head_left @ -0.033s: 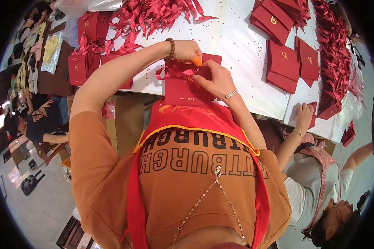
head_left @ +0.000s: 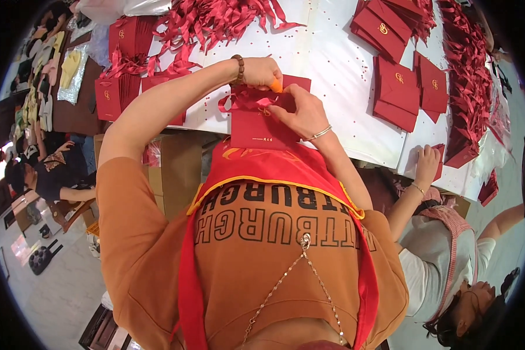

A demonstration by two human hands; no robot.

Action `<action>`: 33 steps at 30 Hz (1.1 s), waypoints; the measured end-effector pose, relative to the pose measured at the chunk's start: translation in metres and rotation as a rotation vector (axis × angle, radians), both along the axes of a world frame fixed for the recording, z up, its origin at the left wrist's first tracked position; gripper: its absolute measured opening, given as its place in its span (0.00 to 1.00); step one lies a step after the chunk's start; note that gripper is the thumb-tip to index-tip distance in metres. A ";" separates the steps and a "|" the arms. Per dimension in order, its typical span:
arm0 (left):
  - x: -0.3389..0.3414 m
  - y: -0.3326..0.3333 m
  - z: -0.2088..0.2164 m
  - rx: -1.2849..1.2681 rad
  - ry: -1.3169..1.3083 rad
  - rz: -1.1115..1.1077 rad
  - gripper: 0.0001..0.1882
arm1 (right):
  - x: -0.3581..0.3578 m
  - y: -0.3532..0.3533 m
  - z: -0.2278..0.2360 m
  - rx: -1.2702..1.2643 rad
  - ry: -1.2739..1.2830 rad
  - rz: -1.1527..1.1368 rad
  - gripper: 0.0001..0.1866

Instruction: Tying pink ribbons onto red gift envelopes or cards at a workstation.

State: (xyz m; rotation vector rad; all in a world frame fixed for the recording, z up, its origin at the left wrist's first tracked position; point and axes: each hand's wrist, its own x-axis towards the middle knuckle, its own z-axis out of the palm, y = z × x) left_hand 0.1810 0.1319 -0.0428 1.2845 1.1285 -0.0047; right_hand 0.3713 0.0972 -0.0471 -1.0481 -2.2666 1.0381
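A dark red paper gift bag [head_left: 256,129] lies at the table's near edge, its top edge under my fingers. Pink-red ribbon [head_left: 239,99] crosses its upper part in loose loops. My left hand [head_left: 260,72], with an orange cover on one fingertip, is closed in a pinch at the bag's top edge. From the right, my right hand [head_left: 303,114] grips the same edge, its thumb on the front beside the ribbon. What exactly sits between the fingertips is partly hidden. More dark red card [head_left: 303,82] shows behind the bag.
A heap of red ribbons [head_left: 216,23] lies at the back left, near upright bags [head_left: 108,96]. Stacked bags [head_left: 395,87] lie to the right, with a long ribboned row [head_left: 466,87] beyond. A co-worker's hand [head_left: 428,162] is at the near right edge. Small red dots speckle the white tabletop [head_left: 332,76].
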 end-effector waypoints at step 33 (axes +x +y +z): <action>-0.041 -0.019 -0.032 0.793 0.322 0.237 0.11 | -0.005 -0.005 -0.006 -0.022 0.078 -0.039 0.10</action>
